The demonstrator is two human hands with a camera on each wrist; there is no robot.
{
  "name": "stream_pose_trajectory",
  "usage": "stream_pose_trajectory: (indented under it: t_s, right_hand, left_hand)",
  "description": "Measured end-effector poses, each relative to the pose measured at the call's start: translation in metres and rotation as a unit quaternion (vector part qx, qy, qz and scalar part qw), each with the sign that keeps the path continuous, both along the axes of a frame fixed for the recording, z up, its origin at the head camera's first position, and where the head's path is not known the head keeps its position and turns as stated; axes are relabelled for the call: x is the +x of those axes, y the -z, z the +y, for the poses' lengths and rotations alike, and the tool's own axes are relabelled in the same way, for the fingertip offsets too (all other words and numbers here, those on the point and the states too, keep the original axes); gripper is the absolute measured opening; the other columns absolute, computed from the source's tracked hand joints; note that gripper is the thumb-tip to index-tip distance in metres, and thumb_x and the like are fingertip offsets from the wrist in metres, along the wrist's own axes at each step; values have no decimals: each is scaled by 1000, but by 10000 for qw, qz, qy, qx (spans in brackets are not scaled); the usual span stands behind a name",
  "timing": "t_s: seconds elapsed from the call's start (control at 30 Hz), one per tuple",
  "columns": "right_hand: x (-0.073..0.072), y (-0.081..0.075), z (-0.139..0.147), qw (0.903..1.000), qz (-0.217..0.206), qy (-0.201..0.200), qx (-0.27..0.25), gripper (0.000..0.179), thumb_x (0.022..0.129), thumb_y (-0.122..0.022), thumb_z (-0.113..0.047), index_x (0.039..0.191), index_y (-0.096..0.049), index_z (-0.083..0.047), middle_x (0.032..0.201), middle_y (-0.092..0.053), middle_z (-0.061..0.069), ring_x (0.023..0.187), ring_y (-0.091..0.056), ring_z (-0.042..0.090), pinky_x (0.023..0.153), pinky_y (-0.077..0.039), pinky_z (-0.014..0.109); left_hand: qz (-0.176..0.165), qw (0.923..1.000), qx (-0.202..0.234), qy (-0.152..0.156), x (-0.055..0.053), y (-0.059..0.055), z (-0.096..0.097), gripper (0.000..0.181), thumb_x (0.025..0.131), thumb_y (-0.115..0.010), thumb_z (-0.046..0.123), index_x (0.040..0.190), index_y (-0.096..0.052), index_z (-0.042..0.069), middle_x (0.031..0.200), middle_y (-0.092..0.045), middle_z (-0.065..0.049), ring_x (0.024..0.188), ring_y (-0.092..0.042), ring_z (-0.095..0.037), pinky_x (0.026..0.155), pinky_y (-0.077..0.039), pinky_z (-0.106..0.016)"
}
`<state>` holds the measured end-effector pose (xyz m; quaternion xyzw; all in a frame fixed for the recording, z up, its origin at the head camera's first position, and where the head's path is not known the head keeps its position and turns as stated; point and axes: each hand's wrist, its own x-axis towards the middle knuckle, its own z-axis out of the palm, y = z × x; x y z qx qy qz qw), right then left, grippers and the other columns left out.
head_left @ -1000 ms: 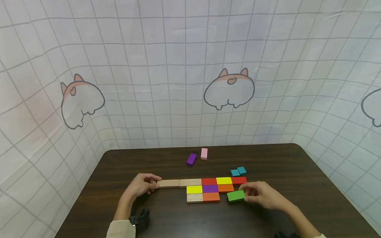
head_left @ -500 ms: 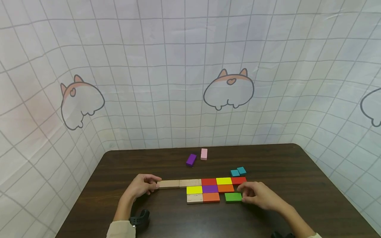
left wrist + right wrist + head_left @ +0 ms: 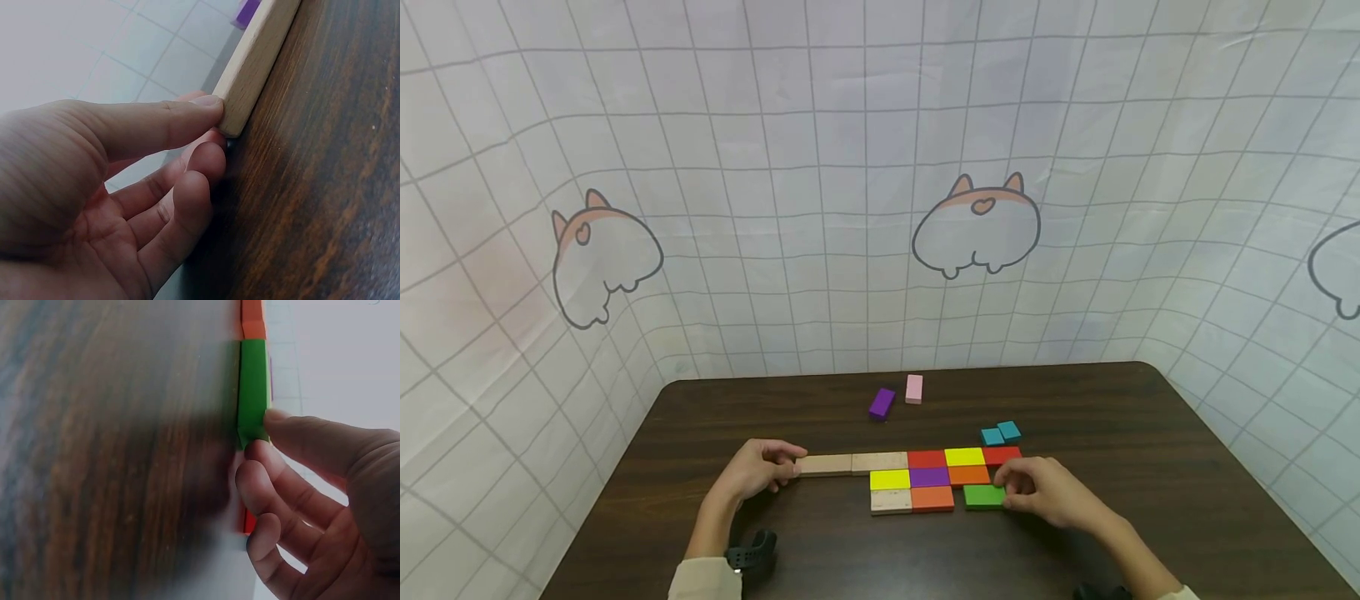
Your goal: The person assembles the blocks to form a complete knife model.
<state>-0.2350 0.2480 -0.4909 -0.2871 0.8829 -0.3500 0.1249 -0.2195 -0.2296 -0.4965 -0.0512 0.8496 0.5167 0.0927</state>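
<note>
My left hand (image 3: 754,468) pinches the left end of a plain wooden block (image 3: 823,465), thumb against its end corner in the left wrist view. At the right, my right hand (image 3: 1051,493) holds the right end of a green block (image 3: 981,497) between thumb and fingers. The green block lies flat, with a narrow gap between it and an orange block (image 3: 932,498) on its left. Above it sits another orange block (image 3: 969,475). A second plain wooden block (image 3: 880,460) touches the first, and a red block (image 3: 927,458) continues that row.
Yellow (image 3: 890,479) and purple (image 3: 929,477) blocks lie in the middle row. Loose on the dark table (image 3: 715,408) behind are a purple block (image 3: 882,403), a pink block (image 3: 913,389) and two small teal blocks (image 3: 992,437). A gridded curtain (image 3: 820,250) surrounds the table.
My right hand has moved left with the green block, which was tilted and now lies flat, closer to the lower orange block. The left hand stays at the wooden block's end.
</note>
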Motion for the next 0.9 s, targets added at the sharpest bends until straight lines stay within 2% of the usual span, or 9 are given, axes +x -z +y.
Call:
stream_pose_trajectory:
  t_s: [0.9]
  right_hand:
    - [-5,-3,-16,10000,1,-30,90,15,91,-78,-18,103,-70,-14,82,-62,-8,69,-53,2,65,-49,22]
  left_hand:
    - [-8,10000,24,-20,0,-1,-1,22,91,-76,8,113,-78,7,82,-69,-5,71,-63,-19,64,-53,-33]
